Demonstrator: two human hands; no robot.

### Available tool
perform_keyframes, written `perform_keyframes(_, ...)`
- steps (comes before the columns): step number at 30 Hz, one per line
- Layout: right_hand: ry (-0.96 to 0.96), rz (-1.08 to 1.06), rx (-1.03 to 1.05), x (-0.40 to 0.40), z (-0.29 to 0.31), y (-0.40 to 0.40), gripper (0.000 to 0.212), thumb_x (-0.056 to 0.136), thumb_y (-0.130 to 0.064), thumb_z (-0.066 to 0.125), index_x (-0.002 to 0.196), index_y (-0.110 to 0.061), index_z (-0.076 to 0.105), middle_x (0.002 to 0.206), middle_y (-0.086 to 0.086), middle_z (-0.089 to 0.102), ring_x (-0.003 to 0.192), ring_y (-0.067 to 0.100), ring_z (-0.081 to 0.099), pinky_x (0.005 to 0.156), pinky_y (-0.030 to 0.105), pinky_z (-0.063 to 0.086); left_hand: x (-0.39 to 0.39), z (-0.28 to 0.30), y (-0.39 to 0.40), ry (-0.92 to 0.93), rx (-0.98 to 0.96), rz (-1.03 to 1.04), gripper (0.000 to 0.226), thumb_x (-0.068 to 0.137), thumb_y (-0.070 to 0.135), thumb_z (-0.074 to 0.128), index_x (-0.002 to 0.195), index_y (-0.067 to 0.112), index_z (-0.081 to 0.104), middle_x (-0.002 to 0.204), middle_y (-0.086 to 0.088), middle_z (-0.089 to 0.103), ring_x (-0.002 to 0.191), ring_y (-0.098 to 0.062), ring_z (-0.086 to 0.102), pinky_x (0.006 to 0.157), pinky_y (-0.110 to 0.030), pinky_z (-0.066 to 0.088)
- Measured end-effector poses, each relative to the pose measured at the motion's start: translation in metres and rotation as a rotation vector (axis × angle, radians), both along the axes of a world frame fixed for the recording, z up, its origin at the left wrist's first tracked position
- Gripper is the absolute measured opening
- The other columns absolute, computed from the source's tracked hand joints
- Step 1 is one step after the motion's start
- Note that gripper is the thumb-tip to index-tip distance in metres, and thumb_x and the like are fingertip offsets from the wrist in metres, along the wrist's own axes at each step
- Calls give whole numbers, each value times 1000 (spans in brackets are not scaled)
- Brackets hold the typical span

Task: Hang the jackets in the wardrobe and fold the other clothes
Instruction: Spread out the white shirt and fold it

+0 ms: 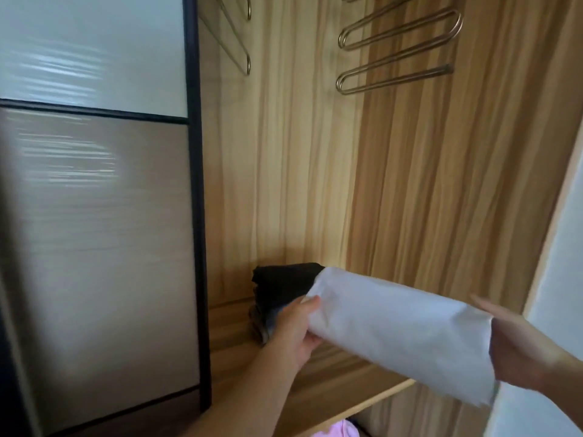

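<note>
A folded white garment [397, 326] hangs level above the wooden wardrobe shelf [331, 383], held at both ends. My left hand [296, 332] grips its left end, thumb on top. My right hand [523, 345] supports its right end, fingers stretched along the far side. Behind the left end, a stack of folded dark clothes [280, 291] rests on the shelf in the back corner; the white garment and my left hand hide part of it.
Metal hangers [397, 52] dangle at the top of the wardrobe, with more hangers [236, 36] on the left. The sliding door [101, 216] with a dark frame closes off the left side. A pink cloth [337, 432] shows below the shelf.
</note>
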State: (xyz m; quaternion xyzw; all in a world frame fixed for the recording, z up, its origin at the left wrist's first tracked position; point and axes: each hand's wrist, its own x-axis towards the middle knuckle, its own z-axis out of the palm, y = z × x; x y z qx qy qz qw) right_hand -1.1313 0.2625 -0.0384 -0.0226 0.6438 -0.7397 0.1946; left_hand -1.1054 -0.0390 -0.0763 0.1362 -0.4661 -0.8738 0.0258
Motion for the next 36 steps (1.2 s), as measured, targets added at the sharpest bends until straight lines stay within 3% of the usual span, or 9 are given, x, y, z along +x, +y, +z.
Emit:
perform_keyframes(3,-43,-83,-143,-43,-9,-40,66,86,-66,48,114,-10,69,108,20,70,100,39,67,73,44,57,-37,-6,-14,-85,16,164,26,95,10,58,120,16,61,105,-11,67,97,-31,66,76,-45,58)
perform_keyframes(6,59,-146,-47,-96,-21,-75,43,83,-33,66,111,-1,65,85,16,73,72,28,72,58,33,58,-68,-10,-29,-153,24,262,33,95,10,59,127,14,57,111,-13,61,103,-34,60,73,-46,56)
perform_keyframes(11,238,-129,182,-188,-25,-120,28,90,-1,57,117,-1,62,105,23,68,92,36,65,79,44,54,-113,-14,-57,-272,-130,370,50,86,39,71,124,12,52,107,-11,61,90,-29,60,68,-42,58)
perform_keyframes(14,286,-91,249,-245,-22,-147,27,88,-14,62,115,-14,63,103,12,67,95,33,64,88,49,52,-143,-11,-72,-341,-329,428,57,86,51,67,122,12,50,105,-9,61,87,-25,61,75,-38,56)
perform_keyframes(18,332,-92,188,-309,-12,-183,18,89,-30,66,105,-23,62,96,3,67,85,23,64,83,40,52,-191,2,-97,-238,-511,564,44,91,51,60,117,17,53,97,-2,62,86,-20,62,77,-35,54)
perform_keyframes(22,360,-89,229,-354,-25,-209,24,91,-31,65,110,-16,64,99,5,64,91,25,61,89,40,50,-226,-12,-118,-265,-603,643,41,91,57,54,109,20,57,94,0,62,88,-21,62,74,-34,54)
perform_keyframes(26,323,54,555,-371,-88,-224,47,94,-40,58,127,-6,59,123,15,61,98,29,55,87,35,44,-228,-60,-115,-447,-641,592,34,98,48,49,108,16,50,92,-2,53,77,-16,51,69,-31,43)
perform_keyframes(30,286,62,580,-382,-110,-236,54,93,-44,57,130,-4,56,125,20,61,107,35,58,87,37,46,-235,-76,-125,-472,-685,583,37,97,47,50,115,15,54,100,-4,54,79,-16,51,74,-33,42)
perform_keyframes(36,281,86,601,-385,-110,-238,53,96,-41,53,133,-3,52,127,21,58,104,33,56,84,34,42,-237,-77,-127,-472,-800,586,38,97,43,52,116,11,58,102,-5,57,79,-14,50,58,-24,37)
